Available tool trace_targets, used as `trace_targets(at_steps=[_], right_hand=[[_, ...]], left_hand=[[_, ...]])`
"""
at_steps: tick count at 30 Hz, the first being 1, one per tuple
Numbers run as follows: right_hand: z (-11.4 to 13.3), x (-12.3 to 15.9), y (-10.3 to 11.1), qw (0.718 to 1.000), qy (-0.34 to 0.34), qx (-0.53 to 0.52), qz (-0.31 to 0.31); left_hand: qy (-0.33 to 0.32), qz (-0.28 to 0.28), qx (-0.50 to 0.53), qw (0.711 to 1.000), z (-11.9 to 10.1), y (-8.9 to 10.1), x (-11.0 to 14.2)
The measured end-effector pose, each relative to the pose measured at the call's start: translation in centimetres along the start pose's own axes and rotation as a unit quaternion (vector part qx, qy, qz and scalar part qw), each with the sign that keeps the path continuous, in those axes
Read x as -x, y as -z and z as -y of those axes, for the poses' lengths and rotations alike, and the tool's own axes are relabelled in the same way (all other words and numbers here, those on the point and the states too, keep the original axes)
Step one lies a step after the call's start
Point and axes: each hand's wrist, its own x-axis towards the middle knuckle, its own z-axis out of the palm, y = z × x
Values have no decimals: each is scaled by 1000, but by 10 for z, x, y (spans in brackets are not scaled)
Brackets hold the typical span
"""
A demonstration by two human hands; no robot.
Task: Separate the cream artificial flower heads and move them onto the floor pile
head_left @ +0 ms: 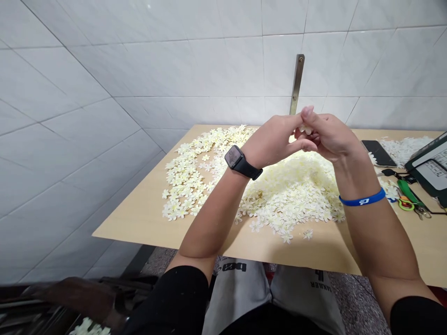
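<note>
My left hand [275,138], with a black smartwatch on its wrist, meets my right hand [330,135] above a heap of artificial flowers [293,195]. A small white and pale yellow flower [306,130] shows between the two hands, under my right thumb. Both hands are closed about it, fingers curled together; some of the fingertips hide behind each other. The loose flowers are flat, five-petalled and yellowish at the centre. A blue wristband [363,201] circles my right wrist.
The tan table [139,218] stands against a tiled wall [195,70] with a metal strip [296,83]. To the right lie a phone [379,153], white petals [405,148], a dark green box [433,163] and keys with a green tag [410,193]. Dark blurred objects [80,298] sit lower left.
</note>
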Motion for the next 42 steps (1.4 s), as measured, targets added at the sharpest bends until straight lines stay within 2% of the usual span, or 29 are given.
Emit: trace_targets(at_steps=[4,10,13,18,23,26,30,34,38,42], right_hand=[[4,4,4,1000,0,12,9],[14,15,4,999,-27,-22,38],[9,10,-3,1000,-5,-12,8],[5,4,-13,998,29,6,-47],[15,11,-3,1000,4,-7,-3],[14,12,2,1000,-15,-22,12],[7,7,-3,1000,-11,-14,10],[9,6,-9,1000,4,-10,5],[15,11,-3,1000,-5,-16,19],[10,8,-2,1000,-8,0,16]], left_hand=[[19,-16,-35,999,-2,0,1],[-10,-72,-30,997,7,9,2],[-30,-60,-16,998,8,10,3],[19,-73,-27,997,2,3,3],[8,-90,-16,996,2,3,3],[9,-79,-7,997,1,9,3],[9,-54,-20,998,-4,14,3],[14,-74,-26,997,-4,10,2],[2,-83,-24,996,-2,11,3],[4,-43,-39,998,-4,14,3]])
